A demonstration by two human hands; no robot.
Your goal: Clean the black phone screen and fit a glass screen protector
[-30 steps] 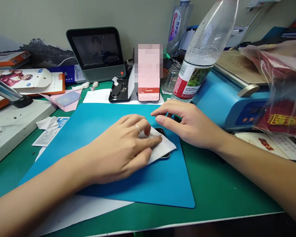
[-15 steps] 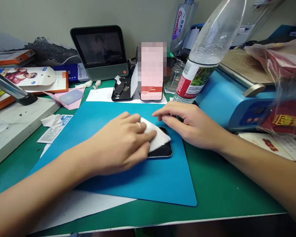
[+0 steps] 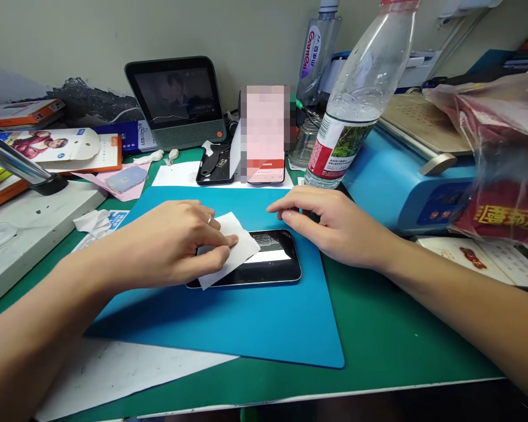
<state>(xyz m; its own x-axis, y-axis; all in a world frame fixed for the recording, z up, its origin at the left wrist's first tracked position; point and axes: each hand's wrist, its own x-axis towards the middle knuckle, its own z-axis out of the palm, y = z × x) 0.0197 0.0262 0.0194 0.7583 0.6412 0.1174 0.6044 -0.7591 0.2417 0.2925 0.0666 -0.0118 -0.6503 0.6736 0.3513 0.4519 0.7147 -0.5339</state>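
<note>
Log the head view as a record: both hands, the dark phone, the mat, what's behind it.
left hand: fingers on a white wipe
right hand: near the phone's right end, thumb and index finger apart, nothing visibly held
dark phone: lying flat, left part covered by the wipe
blue mat: under the dark phone
behind mat: smart display, pink-screened phone, labelled plastic bottle

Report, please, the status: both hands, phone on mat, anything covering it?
Left hand touching wipe. Right hand near right end of phone, holding nothing visible. Phone flat on mat. In the way: wipe and left hand cover its left part.
</note>
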